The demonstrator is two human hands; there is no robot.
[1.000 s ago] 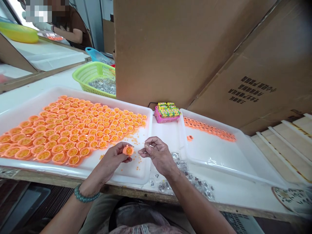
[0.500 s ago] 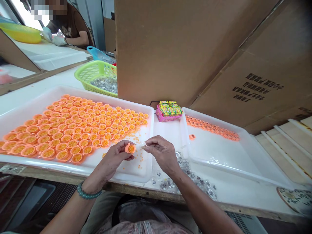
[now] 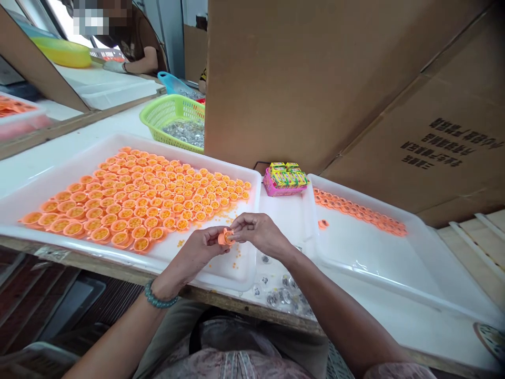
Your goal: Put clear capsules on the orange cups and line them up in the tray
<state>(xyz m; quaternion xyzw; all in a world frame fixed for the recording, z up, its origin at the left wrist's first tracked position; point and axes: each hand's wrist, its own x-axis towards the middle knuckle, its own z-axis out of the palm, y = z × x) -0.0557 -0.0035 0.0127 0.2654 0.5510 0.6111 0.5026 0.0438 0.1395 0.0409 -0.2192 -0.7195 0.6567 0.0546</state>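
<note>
My left hand [image 3: 200,249] is closed around a small orange toy cup [image 3: 224,237], held above the right end of a white tray [image 3: 249,269]. The fingertips of my right hand [image 3: 258,231] are pinched together at the cup's mouth; whatever they hold is hidden there. Many similar orange cups [image 3: 118,225], filled with yellow-orange bits, stand in rows in that tray. Loose yellow-orange bits [image 3: 235,252] are scattered on its floor below my hands. Small clear plastic pieces [image 3: 284,296], some with dark marks, lie on the table beneath my right forearm.
A second white tray [image 3: 366,263] on the right holds a row of orange pieces [image 3: 359,211]. Between the trays sits a pink basket [image 3: 272,185] of small yellow-green packs. Cardboard [image 3: 300,79] walls off the back. Behind are a green basket [image 3: 148,118] and another person [image 3: 144,45].
My right hand has moved left to the cup, and its fingertips now meet the cup's mouth. The cup has tipped toward the right hand. The camera view has shifted left.
</note>
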